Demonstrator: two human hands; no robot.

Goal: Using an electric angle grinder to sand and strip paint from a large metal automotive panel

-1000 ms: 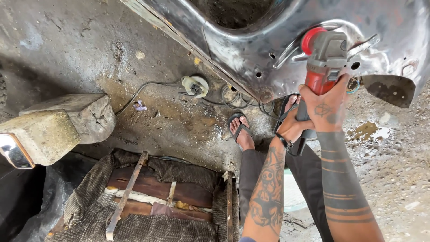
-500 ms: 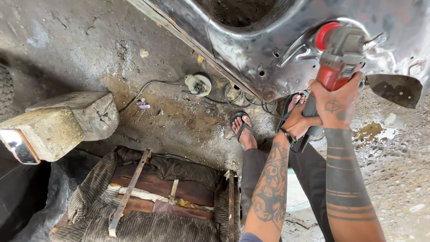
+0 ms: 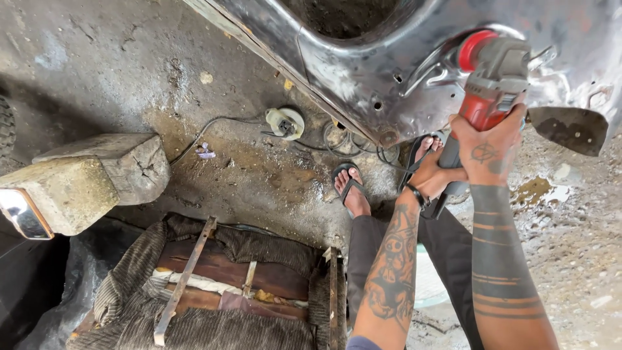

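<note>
Head view: my right hand [image 3: 487,150] has its fingers wrapped tight round the red-and-grey angle grinder [image 3: 490,76], gripping the red body just behind the head. My left hand [image 3: 435,177] sits lower, fingers closed on the dark rear handle [image 3: 447,170] of the same tool. Both grips look full, no gap showing.

Grinder nose is up against the bare metal car body panel [image 3: 389,71], near the curved edge by the wheel-arch cutout. Can't see the disc itself, it's hidden behind the tool head, so can't tell whether it touches the metal.

Outward from there: a loose metal flap [image 3: 570,128] hangs just right of the tool. My sandalled foot [image 3: 352,188] is on the wet concrete floor [image 3: 129,65] directly below the panel, next to coiled cable [image 3: 350,139] and a round white plug [image 3: 285,123]. Stone block [image 3: 97,175] far left, worn seat frame [image 3: 214,285] at bottom.

Risks as I judge them:
- disc snagging the panel edge or flap, kickback toward my wrists
- sparks or swarf dropping on bare toes
- cable lying in a damp patch near the feet: trip or shock
- puddle [image 3: 538,191] at right, slippery footing
</note>
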